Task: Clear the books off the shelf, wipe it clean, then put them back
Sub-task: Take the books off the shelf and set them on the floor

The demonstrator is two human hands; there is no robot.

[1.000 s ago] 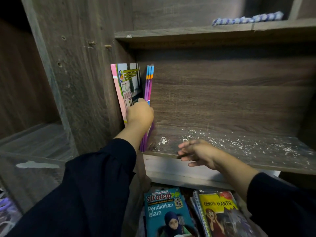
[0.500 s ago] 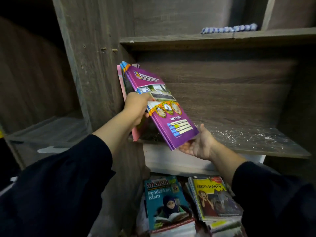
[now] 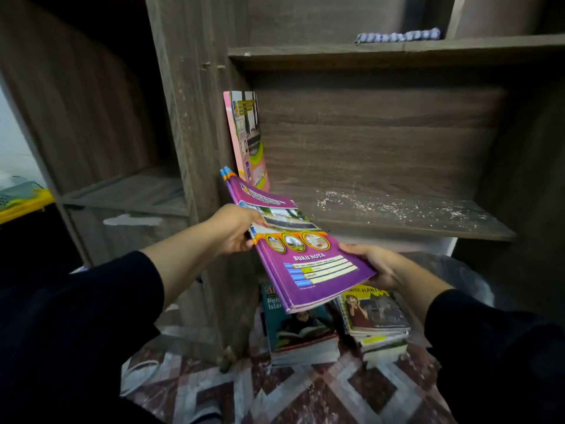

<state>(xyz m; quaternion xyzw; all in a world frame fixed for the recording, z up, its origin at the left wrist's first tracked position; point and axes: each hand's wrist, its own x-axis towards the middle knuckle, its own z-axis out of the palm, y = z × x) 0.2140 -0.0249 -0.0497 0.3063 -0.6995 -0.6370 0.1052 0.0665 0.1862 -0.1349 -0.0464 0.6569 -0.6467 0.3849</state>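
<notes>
A thin stack of purple notebooks [image 3: 301, 264] marked "BUKU NOTA" hangs tilted in front of the shelf [image 3: 412, 218]. My left hand [image 3: 235, 229] grips its spine edge, thumb on the cover. My right hand [image 3: 377, 264] holds the opposite edge from below, thumb on top. One pink book [image 3: 246, 142] still stands upright against the shelf's left wall. White dust specks cover the shelf board.
Two stacks of books lie on the patterned floor below: one topped by a teal book [image 3: 301, 328], one by a yellow-titled book [image 3: 374, 313]. A blue checked cloth [image 3: 397, 35] lies on the upper shelf. A yellow-rimmed bin [image 3: 21, 200] sits far left.
The purple notebooks were pulled from upright on the shelf, tipped flat and drawn out and down. My right hand rose from the shelf edge and took hold of their right edge.
</notes>
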